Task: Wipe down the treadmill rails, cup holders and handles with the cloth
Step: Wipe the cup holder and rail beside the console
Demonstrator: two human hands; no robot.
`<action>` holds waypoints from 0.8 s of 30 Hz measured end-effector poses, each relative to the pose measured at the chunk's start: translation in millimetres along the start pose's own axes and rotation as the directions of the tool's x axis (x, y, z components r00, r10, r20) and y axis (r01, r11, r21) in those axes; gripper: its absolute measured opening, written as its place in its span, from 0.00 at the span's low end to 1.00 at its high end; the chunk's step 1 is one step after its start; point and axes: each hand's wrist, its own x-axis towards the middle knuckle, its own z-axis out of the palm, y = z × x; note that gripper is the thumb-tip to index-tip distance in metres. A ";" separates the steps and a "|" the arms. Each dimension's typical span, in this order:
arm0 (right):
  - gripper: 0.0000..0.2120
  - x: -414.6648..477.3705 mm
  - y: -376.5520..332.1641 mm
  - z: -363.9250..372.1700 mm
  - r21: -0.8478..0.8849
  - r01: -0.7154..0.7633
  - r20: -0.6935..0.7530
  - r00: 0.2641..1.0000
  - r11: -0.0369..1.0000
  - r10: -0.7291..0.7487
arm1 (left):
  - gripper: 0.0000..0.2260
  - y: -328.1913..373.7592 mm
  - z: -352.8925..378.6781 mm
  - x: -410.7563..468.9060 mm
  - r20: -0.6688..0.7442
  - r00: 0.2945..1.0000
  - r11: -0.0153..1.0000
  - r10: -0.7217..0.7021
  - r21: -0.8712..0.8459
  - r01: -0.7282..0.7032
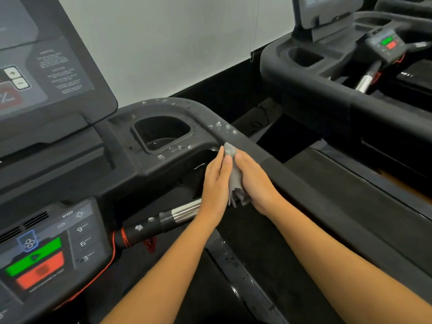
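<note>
A grey cloth (235,181) is sandwiched between my two hands, just inside the black right side rail (292,174) of the treadmill. My left hand (216,185) lies flat against the cloth's left side with straight fingers. My right hand (253,181) holds the cloth from the right, thumb over it. The cloth's tip reaches the rail beside the cup holder (163,133). Spray droplets dot the rim around the cup holder and the rail's curve. A chrome and black handle (163,220) runs under my left wrist, with droplets on it.
The console screen (46,66) stands at upper left and a control panel (46,251) with green and red buttons at lower left. A second treadmill (350,73) sits to the right across a narrow gap. The running belt (210,288) lies below my arms.
</note>
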 end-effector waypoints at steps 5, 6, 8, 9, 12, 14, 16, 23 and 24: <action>0.30 -2.2 -4.3 8.8 0.409 -0.134 0.174 0.982 0.903 0.067 | 0.25 7.1 4.6 -3.3 -0.003 0.999 0.996 -0.052 -0.079 0.052; 0.32 -0.6 -6.8 8.8 0.434 -0.155 0.215 0.975 0.887 0.065 | 0.24 6.4 2.3 -1.3 -0.037 0.998 0.996 -0.048 -0.078 0.045; 0.34 4.4 -10.6 8.2 0.425 -0.169 0.259 0.964 0.889 0.059 | 0.21 6.7 -3.0 2.3 -0.102 0.994 0.996 -0.038 -0.090 0.029; 0.34 7.7 -12.1 7.5 0.400 -0.154 0.245 0.968 0.903 0.056 | 0.20 7.0 -5.6 4.2 -0.133 0.991 0.996 -0.033 -0.092 0.021; 0.28 21.4 -15.1 5.2 0.219 -0.052 0.049 0.998 0.974 0.042 | 0.19 7.0 -14.8 15.8 -0.252 0.967 0.999 -0.027 -0.050 0.015; 0.23 35.2 -19.2 0.9 0.063 -0.027 -0.138 0.990 0.998 0.035 | 0.18 9.1 -21.4 27.8 -0.298 0.955 1.000 -0.001 -0.002 0.001; 0.19 52.3 -22.0 -7.1 -0.107 -0.020 -0.304 0.953 0.994 -0.013 | 0.18 10.5 -27.2 41.1 -0.296 0.954 0.998 0.044 0.062 -0.027; 0.20 98.1 -14.8 -30.4 -0.549 -0.193 -0.416 0.907 0.813 -0.066 | 0.20 3.2 -35.4 90.2 -0.060 0.976 0.907 0.211 0.385 -0.172; 0.21 100.8 -11.8 -30.6 -0.577 -0.246 -0.417 0.908 0.779 -0.022 | 0.21 2.8 -33.5 95.0 -0.008 0.977 0.888 0.213 0.418 -0.190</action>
